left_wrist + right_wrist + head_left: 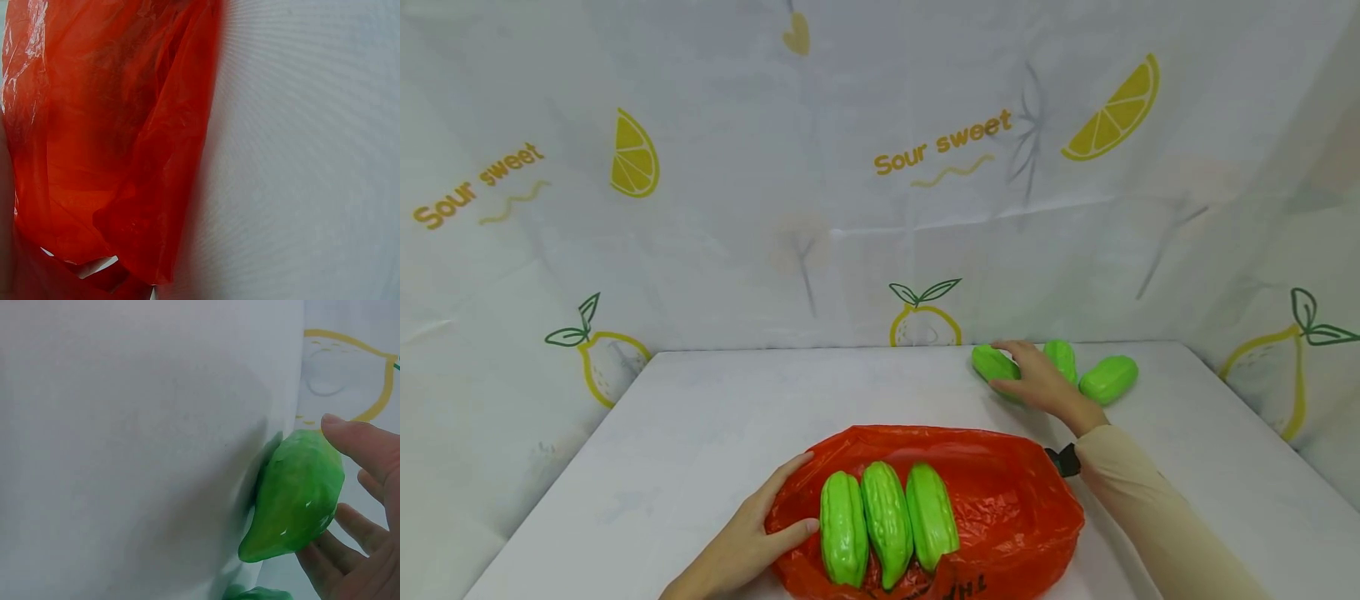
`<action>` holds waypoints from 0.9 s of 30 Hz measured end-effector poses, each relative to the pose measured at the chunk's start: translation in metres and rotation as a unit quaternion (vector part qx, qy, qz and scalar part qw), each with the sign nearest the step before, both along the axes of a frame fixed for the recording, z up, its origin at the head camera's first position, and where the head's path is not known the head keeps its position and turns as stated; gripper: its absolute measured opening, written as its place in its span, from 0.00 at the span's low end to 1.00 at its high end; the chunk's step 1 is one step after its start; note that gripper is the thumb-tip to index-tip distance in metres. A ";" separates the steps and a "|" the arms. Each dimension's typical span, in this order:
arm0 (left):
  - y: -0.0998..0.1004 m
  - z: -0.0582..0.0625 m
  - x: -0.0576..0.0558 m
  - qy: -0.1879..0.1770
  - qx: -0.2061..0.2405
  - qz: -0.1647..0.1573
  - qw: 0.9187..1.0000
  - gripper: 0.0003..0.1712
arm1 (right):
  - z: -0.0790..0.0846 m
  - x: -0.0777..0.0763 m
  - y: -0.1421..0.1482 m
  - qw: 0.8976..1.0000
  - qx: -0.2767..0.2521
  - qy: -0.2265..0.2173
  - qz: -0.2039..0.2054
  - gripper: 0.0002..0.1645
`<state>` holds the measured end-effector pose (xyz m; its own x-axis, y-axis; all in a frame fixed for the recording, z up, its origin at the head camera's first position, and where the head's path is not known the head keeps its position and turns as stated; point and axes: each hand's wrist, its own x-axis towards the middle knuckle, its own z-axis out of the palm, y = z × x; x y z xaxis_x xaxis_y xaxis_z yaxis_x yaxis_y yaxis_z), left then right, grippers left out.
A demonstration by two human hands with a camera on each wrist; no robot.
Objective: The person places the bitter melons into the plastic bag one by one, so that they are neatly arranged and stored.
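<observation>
A red plastic bag lies with its mouth open at the front of the table, and three green ridged bitter melons sit side by side in its left part. My left hand holds the bag's left rim, thumb on the inside beside the nearest melon. In the left wrist view the bag's red film fills the left half. At the back right, my right hand has thumb and fingers around another bitter melon. Whether that melon touches the table is unclear.
Two more green bitter melons lie just right of the right hand, near the table's back edge. The white table meets a hanging cloth printed with lemons behind it and at both sides.
</observation>
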<state>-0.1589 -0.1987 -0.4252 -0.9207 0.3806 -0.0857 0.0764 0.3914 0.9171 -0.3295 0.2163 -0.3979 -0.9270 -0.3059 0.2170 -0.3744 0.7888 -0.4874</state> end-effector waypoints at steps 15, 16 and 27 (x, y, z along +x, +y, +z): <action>-0.001 -0.001 0.000 -0.006 0.002 -0.001 1.000 0.38 | 0.008 0.002 -0.010 0.999 0.051 -0.004 0.016 0.34; -0.001 -0.001 0.000 -0.007 0.001 0.000 1.000 0.38 | 0.008 0.002 -0.009 0.999 0.052 -0.005 0.017 0.34; 0.000 0.000 0.000 0.004 -0.010 0.006 1.000 0.39 | 0.012 0.004 -0.006 0.996 0.081 -0.040 0.022 0.37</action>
<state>-0.1590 -0.1992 -0.4252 -0.9261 0.3673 -0.0865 0.0778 0.4101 0.9087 -0.3255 0.2101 -0.3863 -0.9245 -0.3707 0.0886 -0.3750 0.8432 -0.3853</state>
